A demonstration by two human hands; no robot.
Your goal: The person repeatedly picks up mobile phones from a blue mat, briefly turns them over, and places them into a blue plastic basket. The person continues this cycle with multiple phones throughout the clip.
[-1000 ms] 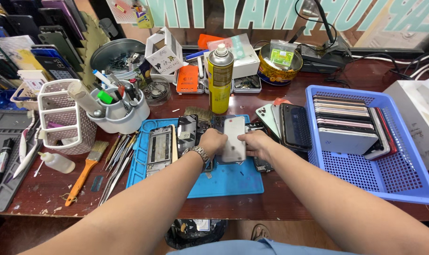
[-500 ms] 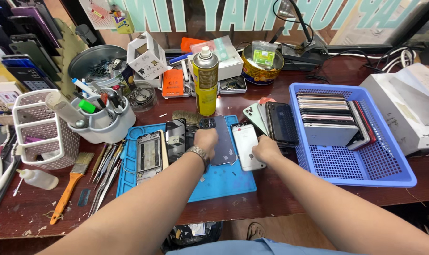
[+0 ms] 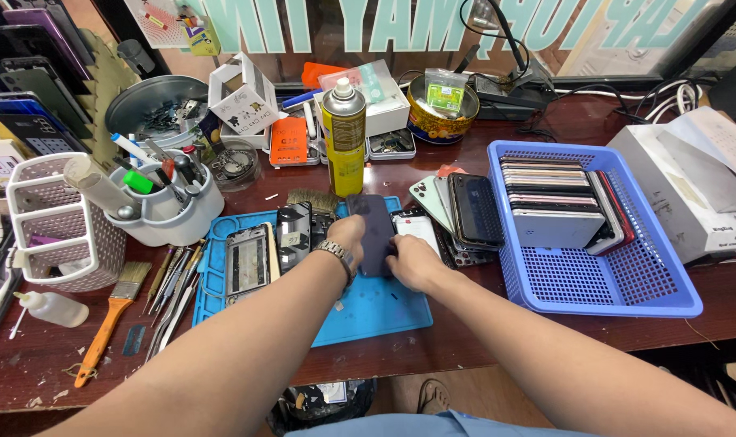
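Both hands are on the dark phone point(image 3: 374, 233) over the blue mat point(image 3: 376, 303). Left hand point(image 3: 348, 236) grips its left edge, right hand point(image 3: 412, 260) clamps the lower right side.

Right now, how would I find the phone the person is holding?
Start at the blue mat in the middle of the messy wooden table. Both hands, left hand and right hand, meet over it around a dark phone. It shows a plain dark face, unlike the opened phones lying beside it.

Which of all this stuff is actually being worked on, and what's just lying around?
In hand:
dark phone, held by left hand and right hand, over the blue mat.

Lying about:
spray can
blue basket
orange-handled brush
tool cup
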